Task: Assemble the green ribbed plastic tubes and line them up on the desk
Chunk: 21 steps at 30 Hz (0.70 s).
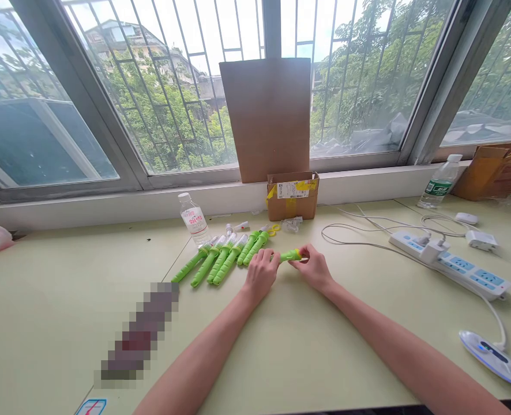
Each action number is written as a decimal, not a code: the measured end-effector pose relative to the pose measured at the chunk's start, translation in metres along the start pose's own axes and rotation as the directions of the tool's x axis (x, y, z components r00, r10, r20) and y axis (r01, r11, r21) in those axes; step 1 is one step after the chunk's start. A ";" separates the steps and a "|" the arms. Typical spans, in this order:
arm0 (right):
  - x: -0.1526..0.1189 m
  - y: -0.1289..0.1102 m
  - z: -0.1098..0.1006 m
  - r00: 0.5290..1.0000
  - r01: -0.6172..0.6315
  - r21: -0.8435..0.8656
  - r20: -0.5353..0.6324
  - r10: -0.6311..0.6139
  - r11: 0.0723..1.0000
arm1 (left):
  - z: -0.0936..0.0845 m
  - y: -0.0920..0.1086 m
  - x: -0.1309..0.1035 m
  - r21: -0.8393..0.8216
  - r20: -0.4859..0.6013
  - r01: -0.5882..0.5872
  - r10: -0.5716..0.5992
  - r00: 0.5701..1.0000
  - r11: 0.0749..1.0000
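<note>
Clamping tube [288, 255] at 9 o'clock with left fingers [267, 259], palm down | pinching 3 o'clock end with right fingers [306, 256]

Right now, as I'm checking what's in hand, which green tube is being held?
The green tube between the left hand and the right hand; the other green tubes lie grouped on the table to its left.

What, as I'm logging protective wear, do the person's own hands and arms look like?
The left hand and right hand are both bare, ungloved. The forearms show no sleeves, watch or bracelet; rings are too small to tell.
</note>
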State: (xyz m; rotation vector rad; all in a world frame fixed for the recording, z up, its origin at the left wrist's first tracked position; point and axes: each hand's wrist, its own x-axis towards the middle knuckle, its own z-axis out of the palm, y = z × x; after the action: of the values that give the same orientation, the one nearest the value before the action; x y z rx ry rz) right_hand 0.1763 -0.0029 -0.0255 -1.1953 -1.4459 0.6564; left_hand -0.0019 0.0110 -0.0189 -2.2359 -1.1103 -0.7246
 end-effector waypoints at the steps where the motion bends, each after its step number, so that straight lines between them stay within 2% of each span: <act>1: 0.000 0.000 0.000 1.000 -0.002 -0.011 -0.003 0.002 1.000 | -0.001 0.000 0.000 -0.005 0.023 0.008 -0.008 1.000 1.000; 4: 0.001 0.001 -0.001 1.000 -0.014 -0.039 0.001 0.014 0.999 | -0.002 0.001 0.000 -0.011 0.083 0.016 -0.015 0.996 1.000; 14: 0.001 0.003 -0.001 0.999 -0.011 -0.065 0.035 0.013 0.998 | -0.002 0.001 0.000 -0.008 0.146 -0.024 0.025 0.989 1.000; 21: 0.000 0.002 -0.001 0.999 -0.008 -0.035 0.054 0.010 0.999 | 0.001 -0.002 -0.002 -0.092 0.227 0.044 -0.022 0.974 0.995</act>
State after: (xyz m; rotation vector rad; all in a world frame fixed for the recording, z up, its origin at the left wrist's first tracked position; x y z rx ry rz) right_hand 0.1779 -0.0024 -0.0267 -1.2195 -1.5027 0.6769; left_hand -0.0041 0.0114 -0.0202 -2.4341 -1.2457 -0.5574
